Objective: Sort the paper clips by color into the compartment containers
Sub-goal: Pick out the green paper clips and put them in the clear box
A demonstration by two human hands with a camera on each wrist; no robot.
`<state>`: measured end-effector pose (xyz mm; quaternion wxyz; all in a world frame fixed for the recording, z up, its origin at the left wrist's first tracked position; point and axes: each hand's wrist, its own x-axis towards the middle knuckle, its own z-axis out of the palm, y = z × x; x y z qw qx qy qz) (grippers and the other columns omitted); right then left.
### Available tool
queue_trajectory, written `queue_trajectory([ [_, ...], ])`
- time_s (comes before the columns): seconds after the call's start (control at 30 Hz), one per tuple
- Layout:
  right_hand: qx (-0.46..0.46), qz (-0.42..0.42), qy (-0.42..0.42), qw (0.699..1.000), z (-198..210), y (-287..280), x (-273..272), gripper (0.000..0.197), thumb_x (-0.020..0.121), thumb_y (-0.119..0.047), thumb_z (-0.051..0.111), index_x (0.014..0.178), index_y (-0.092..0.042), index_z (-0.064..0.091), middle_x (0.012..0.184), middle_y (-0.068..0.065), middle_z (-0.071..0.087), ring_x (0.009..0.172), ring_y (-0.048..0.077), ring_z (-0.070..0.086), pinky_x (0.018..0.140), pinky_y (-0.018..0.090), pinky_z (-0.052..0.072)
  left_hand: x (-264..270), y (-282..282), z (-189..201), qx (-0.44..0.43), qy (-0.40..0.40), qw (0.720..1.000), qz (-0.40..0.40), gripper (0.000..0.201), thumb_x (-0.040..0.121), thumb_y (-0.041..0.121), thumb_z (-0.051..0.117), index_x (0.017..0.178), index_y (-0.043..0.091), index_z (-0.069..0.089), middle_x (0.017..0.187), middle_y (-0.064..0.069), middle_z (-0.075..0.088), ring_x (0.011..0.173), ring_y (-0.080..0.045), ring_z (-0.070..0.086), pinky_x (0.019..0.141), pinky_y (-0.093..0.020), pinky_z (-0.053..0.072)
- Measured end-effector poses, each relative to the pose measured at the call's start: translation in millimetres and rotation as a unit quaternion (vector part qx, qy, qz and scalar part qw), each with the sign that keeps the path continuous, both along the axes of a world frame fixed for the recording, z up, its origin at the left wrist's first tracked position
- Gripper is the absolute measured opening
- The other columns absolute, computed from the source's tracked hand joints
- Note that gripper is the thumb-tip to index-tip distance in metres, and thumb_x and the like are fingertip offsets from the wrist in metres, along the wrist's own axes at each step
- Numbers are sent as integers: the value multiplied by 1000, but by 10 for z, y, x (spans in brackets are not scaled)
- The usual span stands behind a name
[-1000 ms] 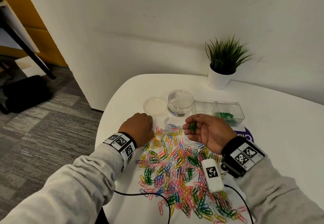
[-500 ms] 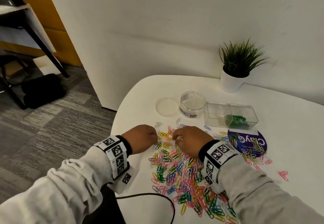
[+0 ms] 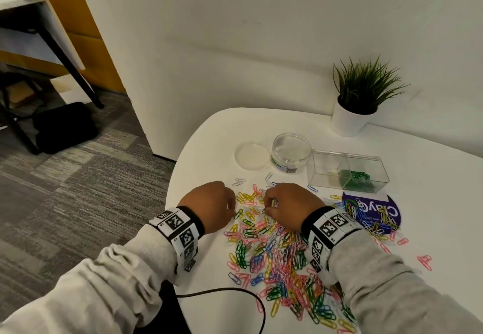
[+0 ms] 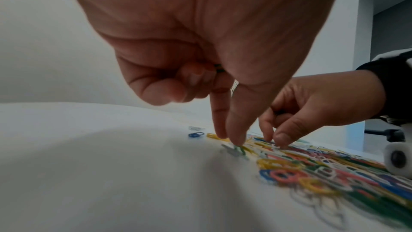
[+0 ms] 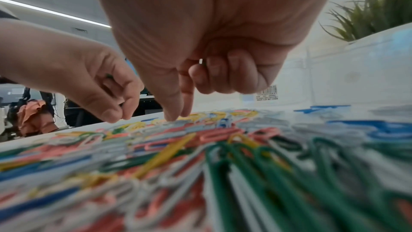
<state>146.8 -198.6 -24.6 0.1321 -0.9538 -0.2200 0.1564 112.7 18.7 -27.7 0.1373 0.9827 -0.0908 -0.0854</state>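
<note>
Low in the frame, the mixed paper clips (image 3: 277, 250) sprawl across the bench (image 3: 431, 203). Just above, our left hand (image 3: 209, 207) pinches down on a green clip (image 4: 239, 149), spare green ones tucked in its curled fingers (image 4: 156, 84) — our right hand (image 3: 290, 207) pinches among the yellows. Farther up, the clear compartment box (image 3: 347, 174) holds only greens.

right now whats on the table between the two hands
Head view: yellow paper clips at the far edge of the pile lie between the left hand and right hand.

Both hands (image 3: 209, 204) (image 3: 290, 207) low — fingertips down
</note>
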Motion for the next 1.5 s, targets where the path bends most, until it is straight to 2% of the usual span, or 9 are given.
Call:
queue_trajectory([
  [0.27, 3, 13, -1, 1000, 24, -68, 2, 15, 93, -41, 56, 97, -32, 67, 105, -6, 61, 91, 14, 56, 79, 30, 45, 15, 15, -57, 24, -11, 1000, -2, 16, 94, 35, 55, 106, 31, 64, 97, 10, 43, 100, -16, 57, 77, -24, 39],
  [0.43, -33, 12, -5, 999, -1, -59, 18, 34, 95, -50, 54, 83, -21, 65, 85, -4, 62, 77, 15, 59, 69, 30, 47, 25, -6, -83, 18, -7, 1000, -7, 17, 94, 39, 57, 107, 33, 65, 98, 10, 45, 99, -15, 57, 80, -24, 43],
  [0.63, -18, 38, -14, 999, 32, -50, 41, 15, 95, -33, 56, 106, -31, 66, 111, -3, 59, 102, 19, 57, 85, 31, 45, 18, -18, -98, 73, -11, 996, -39, 20, 97, 36, 49, 109, 31, 64, 104, 7, 52, 95, -18, 58, 76, -30, 48],
  [0.83, -36, 74, -9, 997, -24, -12, 63, 13, 94, -25, 53, 100, -22, 64, 104, -3, 62, 91, 18, 58, 79, 32, 49, 32, -2, -38, 78, 1, 996, -43, 18, 91, 34, 47, 97, 21, 57, 96, 3, 56, 83, -19, 58, 73, -34, 52],
  [1.0, 68, -27, -25, 997, 212, -270, 50, 1, 90, -26, 55, 91, -26, 55, 89, -10, 55, 80, 13, 54, 68, 29, 43, 164, 94, 82, -46, 43, 997, 44, 22, 93, 37, 52, 86, 17, 58, 84, 3, 61, 80, -18, 57, 73, -33, 47],
  [1.1, 88, -118, -106, 983, 455, -786, 206, 7, 86, -23, 59, 84, -24, 52, 82, -10, 50, 74, 12, 49, 63, 29, 34, 281, 15, 253, -105, 54, 992, 54, 21, 95, 30, 49, 82, 16, 57, 81, 1, 63, 77, -18, 56, 74, -36, 47],
  [1.23, -3, -224, -142, 964, 648, -1481, 502, 3, 89, -20, 57, 90, -18, 56, 91, 0, 51, 82, 21, 53, 71, 31, 37, 491, -386, 551, -89, 37, 995, -21, 19, 95, 29, 46, 82, 17, 53, 77, 3, 60, 70, -16, 52, 67, -34, 43],
  [1.33, -98, -175, -73, 977, 660, -1708, 620, 21, 95, -21, 53, 114, -18, 62, 117, 5, 61, 103, 23, 56, 85, 29, 42, 709, -887, 721, -55, 14, 994, -91, 18, 97, 30, 46, 85, 18, 51, 77, 7, 54, 70, -14, 48, 62, -30, 36],
  [1.5, -24, -183, -87, 979, 741, -1974, 569, 39, 95, -9, 49, 127, -27, 61, 138, -3, 56, 125, 20, 51, 104, 29, 37, 1046, -1725, 811, -31, -8, 987, -158, 18, 97, 30, 49, 96, 14, 56, 97, 0, 61, 86, -21, 55, 75, -33, 44],
])
